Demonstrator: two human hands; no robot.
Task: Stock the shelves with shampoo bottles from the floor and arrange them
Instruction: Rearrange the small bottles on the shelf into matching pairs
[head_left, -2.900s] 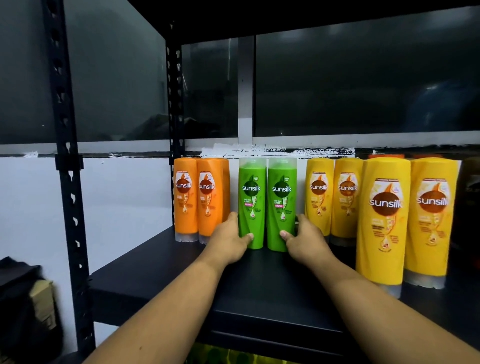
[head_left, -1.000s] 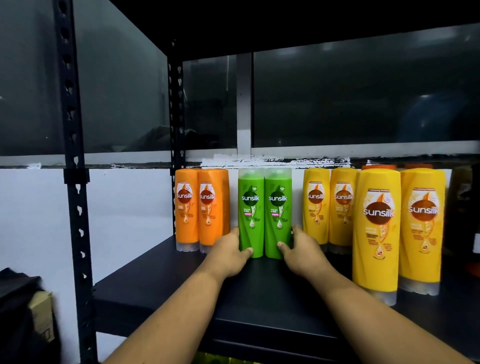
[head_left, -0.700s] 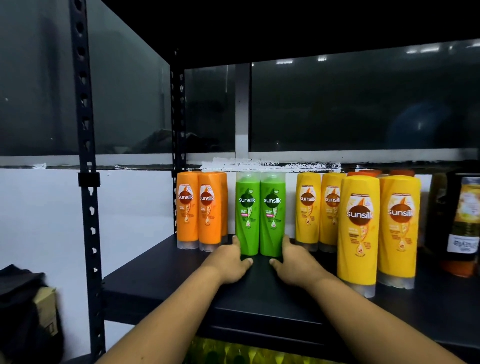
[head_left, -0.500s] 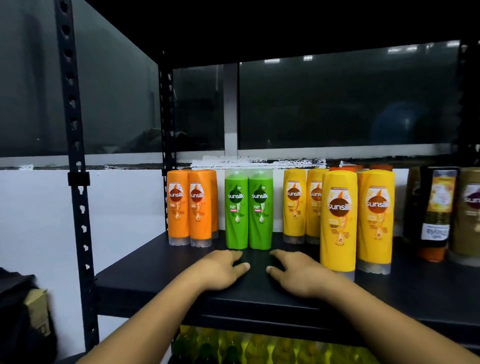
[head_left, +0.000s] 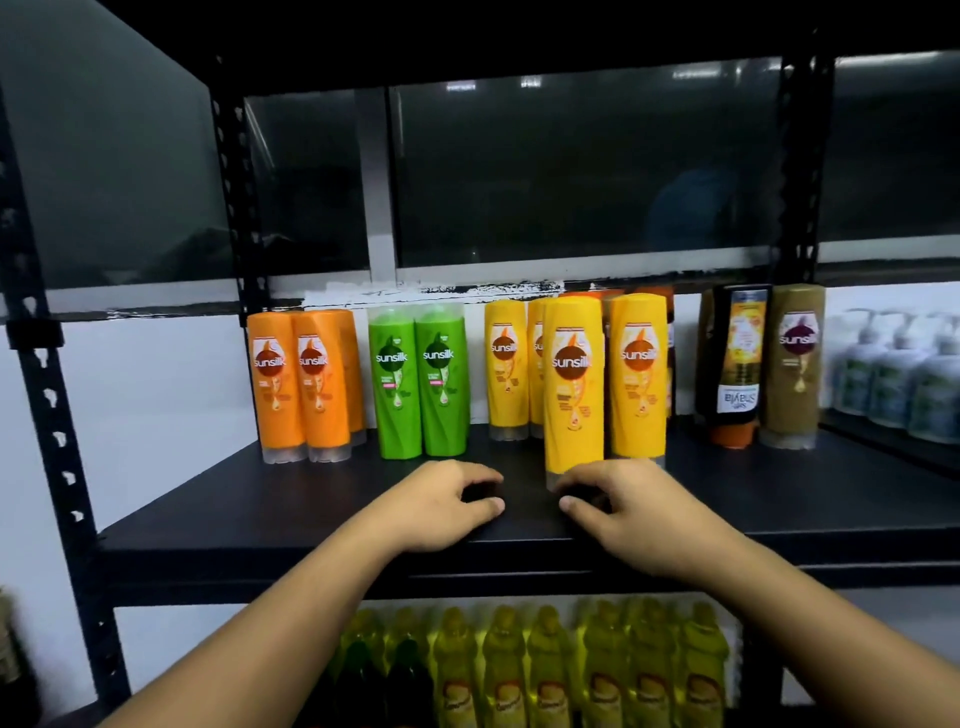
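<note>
Left hand (head_left: 441, 506) and right hand (head_left: 623, 514) hover empty, loosely curled, before green bottles (head_left: 418, 384)

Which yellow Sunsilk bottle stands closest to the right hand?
The front-left yellow bottle, just behind the right hand; the other yellow bottles stand farther back.

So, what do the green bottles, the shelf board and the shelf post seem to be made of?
Green bottles: likely glossy plastic; soft highlights run down their moulded, curved sides.
Shelf board: dark, matte finish, hardly any reflection; it could be painted wood board or coated metal, I cannot tell.
Shelf post: probably black painted metal, given its thin angled profile and punched keyhole slots.
</note>
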